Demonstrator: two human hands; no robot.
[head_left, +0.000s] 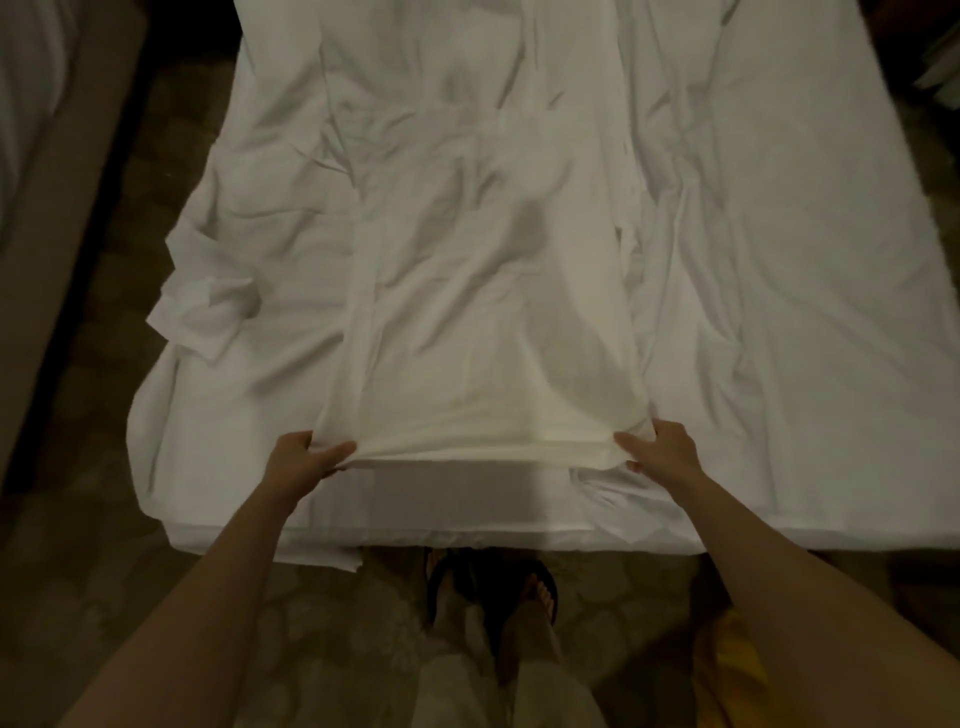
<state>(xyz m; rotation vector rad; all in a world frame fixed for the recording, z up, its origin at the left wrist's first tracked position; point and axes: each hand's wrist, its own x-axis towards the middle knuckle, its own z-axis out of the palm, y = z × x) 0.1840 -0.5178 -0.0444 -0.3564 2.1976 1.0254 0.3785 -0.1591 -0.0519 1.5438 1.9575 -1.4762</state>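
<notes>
1. A person is standing at the foot of a bed (519, 522), gripping the near edge of a long white sheet (493, 312) with both hands.
2. The left hand (304, 457) is pinching the sheet's near left corner, while the right hand (665, 449) is clamping the near right corner, the two well apart.
3. The sheet is lying lengthwise down the middle of the bed, its near edge lifting slightly off the rumpled bedding (753, 312).
4. Feet in dark sandals (540, 587) are standing on the patterned floor (322, 623) just beside the bed.
</notes>
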